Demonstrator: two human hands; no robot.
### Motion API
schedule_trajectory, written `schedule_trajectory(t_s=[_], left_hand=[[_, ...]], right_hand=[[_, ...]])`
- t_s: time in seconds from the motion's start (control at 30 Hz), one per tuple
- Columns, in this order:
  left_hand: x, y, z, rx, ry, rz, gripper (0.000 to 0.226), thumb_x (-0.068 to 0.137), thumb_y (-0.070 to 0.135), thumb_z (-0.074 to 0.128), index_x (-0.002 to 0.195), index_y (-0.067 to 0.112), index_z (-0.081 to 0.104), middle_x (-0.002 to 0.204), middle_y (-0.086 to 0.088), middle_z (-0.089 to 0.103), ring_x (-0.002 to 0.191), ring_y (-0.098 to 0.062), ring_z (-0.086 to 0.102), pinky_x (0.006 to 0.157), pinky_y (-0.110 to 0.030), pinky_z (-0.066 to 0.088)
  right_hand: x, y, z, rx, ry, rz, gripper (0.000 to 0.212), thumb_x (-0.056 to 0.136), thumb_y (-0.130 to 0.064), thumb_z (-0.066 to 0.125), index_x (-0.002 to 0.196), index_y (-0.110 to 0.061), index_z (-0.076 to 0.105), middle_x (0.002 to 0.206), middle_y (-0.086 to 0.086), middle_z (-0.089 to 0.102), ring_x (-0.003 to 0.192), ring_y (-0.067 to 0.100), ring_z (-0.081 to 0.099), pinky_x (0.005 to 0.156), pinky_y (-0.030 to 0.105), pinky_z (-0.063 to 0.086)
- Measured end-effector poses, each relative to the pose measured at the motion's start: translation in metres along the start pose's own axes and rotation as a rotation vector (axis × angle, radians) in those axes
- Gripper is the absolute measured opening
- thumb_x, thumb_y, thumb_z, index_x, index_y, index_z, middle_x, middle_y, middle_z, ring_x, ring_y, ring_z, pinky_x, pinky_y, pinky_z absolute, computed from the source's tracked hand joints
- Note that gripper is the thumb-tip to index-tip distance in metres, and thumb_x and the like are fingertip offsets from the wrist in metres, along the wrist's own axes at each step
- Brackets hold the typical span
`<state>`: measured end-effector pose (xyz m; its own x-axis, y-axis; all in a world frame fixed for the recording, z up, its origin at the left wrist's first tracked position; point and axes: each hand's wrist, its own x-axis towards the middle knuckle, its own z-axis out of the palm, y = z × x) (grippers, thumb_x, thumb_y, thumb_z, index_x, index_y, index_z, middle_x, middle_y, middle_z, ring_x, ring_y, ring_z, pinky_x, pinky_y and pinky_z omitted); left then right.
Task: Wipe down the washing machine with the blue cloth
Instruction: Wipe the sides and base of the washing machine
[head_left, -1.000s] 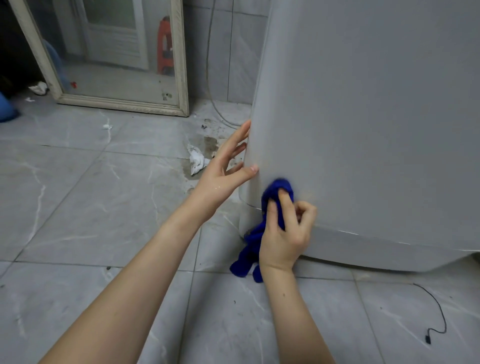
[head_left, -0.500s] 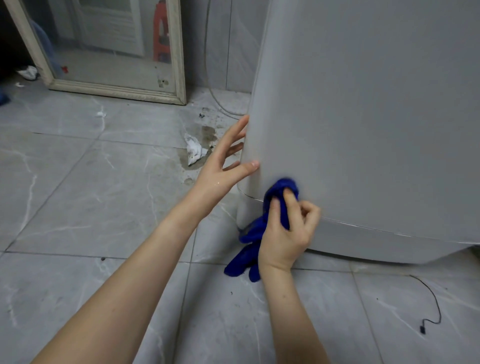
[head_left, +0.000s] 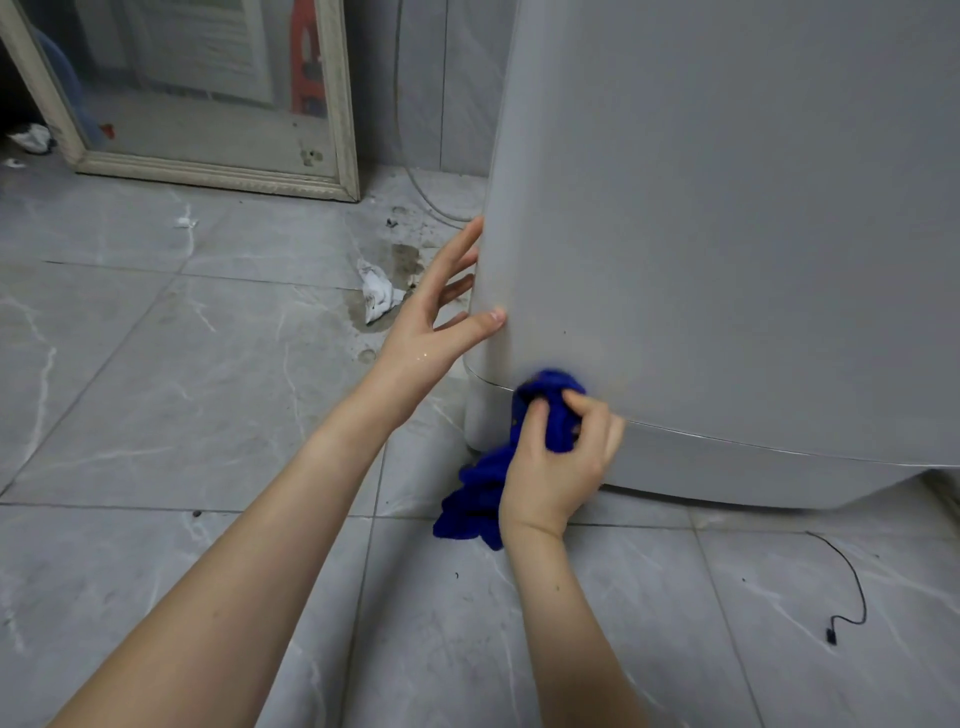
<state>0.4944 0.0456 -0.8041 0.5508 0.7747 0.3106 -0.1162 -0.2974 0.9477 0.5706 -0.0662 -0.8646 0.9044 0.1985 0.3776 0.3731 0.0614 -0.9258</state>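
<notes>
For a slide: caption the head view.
Right hand grips blue cloth against washing machine near its base; left hand rests on the corner.

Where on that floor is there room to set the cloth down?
Widest bare tiles: left, between the mirror frame and the left forearm. Another patch: between the right forearm and the black cord. Crowded beside the washing machine: crumpled paper, a dirty stain, the left hand and the hanging blue cloth.

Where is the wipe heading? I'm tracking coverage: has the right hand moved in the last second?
Yes, slightly downward: the right hand and blue cloth sat above the base seam of the washing machine; now they straddle it.
</notes>
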Motion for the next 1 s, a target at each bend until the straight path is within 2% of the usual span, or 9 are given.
schedule_trajectory(t_s=[0.1, 0.23, 0.3, 0.43, 0.53, 0.67, 0.8, 0.9, 1.0], left_hand=[[0.0, 0.0, 0.0, -0.007, -0.001, -0.014, 0.072, 0.091, 0.026, 0.071, 0.145, 0.055, 0.035, 0.148, 0.019, 0.045, 0.137, -0.002, 0.043, 0.099, -0.017, 0.044], [0.001, 0.0, 0.0, -0.006, 0.004, -0.018, 0.072, 0.092, 0.023, 0.071, 0.146, 0.053, 0.035, 0.148, 0.018, 0.046, 0.136, -0.001, 0.045, 0.096, -0.013, 0.046], [0.001, 0.0, 0.001, -0.005, 0.008, -0.021, 0.072, 0.092, 0.022, 0.071, 0.146, 0.054, 0.035, 0.148, 0.018, 0.045, 0.135, 0.0, 0.045, 0.101, -0.019, 0.047], [-0.002, 0.001, 0.001, -0.003, 0.009, -0.016, 0.073, 0.092, 0.019, 0.07, 0.148, 0.05, 0.034, 0.149, 0.013, 0.046, 0.138, -0.004, 0.044, 0.117, -0.039, 0.038], [-0.003, 0.002, 0.002, 0.0, 0.014, -0.015, 0.072, 0.093, 0.018, 0.07, 0.148, 0.048, 0.034, 0.148, 0.014, 0.046, 0.139, -0.005, 0.042, 0.119, -0.042, 0.036], [-0.003, 0.005, 0.003, -0.001, 0.016, -0.009, 0.07, 0.091, 0.021, 0.07, 0.143, 0.054, 0.036, 0.149, 0.016, 0.047, 0.14, -0.006, 0.042, 0.119, -0.045, 0.035], [-0.003, 0.005, 0.002, -0.001, 0.014, -0.01, 0.071, 0.091, 0.021, 0.07, 0.144, 0.054, 0.036, 0.149, 0.016, 0.046, 0.139, -0.005, 0.043, 0.118, -0.045, 0.037], [-0.003, 0.004, 0.002, -0.001, 0.014, -0.009, 0.071, 0.092, 0.02, 0.07, 0.142, 0.058, 0.037, 0.143, 0.027, 0.048, 0.137, 0.0, 0.044, 0.114, -0.034, 0.04], [-0.002, 0.003, 0.001, -0.003, 0.017, -0.008, 0.071, 0.092, 0.02, 0.071, 0.14, 0.06, 0.036, 0.14, 0.032, 0.048, 0.133, 0.007, 0.045, 0.102, -0.019, 0.045]], right_hand=[[-0.011, 0.011, -0.009, -0.037, 0.033, 0.258, 0.023, 0.081, 0.0, 0.07, 0.084, -0.019, 0.057, 0.087, -0.005, 0.044, 0.073, -0.003, 0.047, 0.067, 0.002, 0.037], [-0.006, 0.006, -0.009, -0.108, 0.033, 0.302, 0.023, 0.081, -0.004, 0.069, 0.082, -0.022, 0.054, 0.083, -0.008, 0.042, 0.07, -0.008, 0.046, 0.063, 0.001, 0.037], [-0.013, 0.01, -0.015, -0.133, 0.008, 0.337, 0.022, 0.083, -0.007, 0.07, 0.084, -0.024, 0.056, 0.087, -0.006, 0.044, 0.072, -0.005, 0.048, 0.061, 0.001, 0.037], [-0.024, 0.02, -0.027, -0.131, -0.108, 0.42, 0.02, 0.086, -0.013, 0.07, 0.089, -0.029, 0.058, 0.093, -0.009, 0.046, 0.077, 0.003, 0.053, 0.057, 0.005, 0.041], [-0.012, 0.016, -0.025, -0.137, -0.14, 0.392, 0.016, 0.087, -0.018, 0.071, 0.097, -0.026, 0.061, 0.095, -0.007, 0.047, 0.079, 0.002, 0.053, 0.06, 0.004, 0.04], [0.001, 0.002, -0.02, -0.089, -0.072, 0.321, 0.023, 0.082, -0.021, 0.074, 0.098, -0.026, 0.058, 0.093, -0.001, 0.051, 0.077, -0.001, 0.052, 0.064, 0.005, 0.04], [0.0, -0.016, -0.02, 0.061, -0.1, 0.232, 0.035, 0.08, -0.029, 0.078, 0.095, -0.034, 0.047, 0.088, 0.006, 0.055, 0.079, 0.018, 0.056, 0.067, 0.028, 0.05], [0.013, -0.033, -0.015, 0.189, -0.074, 0.223, 0.034, 0.079, -0.031, 0.078, 0.098, -0.034, 0.051, 0.097, 0.006, 0.059, 0.085, 0.022, 0.062, 0.071, 0.032, 0.053], [0.018, -0.039, -0.012, 0.22, -0.092, 0.11, 0.049, 0.074, -0.025, 0.075, 0.116, -0.027, 0.05, 0.112, 0.005, 0.057, 0.099, 0.023, 0.062, 0.081, 0.032, 0.054]])
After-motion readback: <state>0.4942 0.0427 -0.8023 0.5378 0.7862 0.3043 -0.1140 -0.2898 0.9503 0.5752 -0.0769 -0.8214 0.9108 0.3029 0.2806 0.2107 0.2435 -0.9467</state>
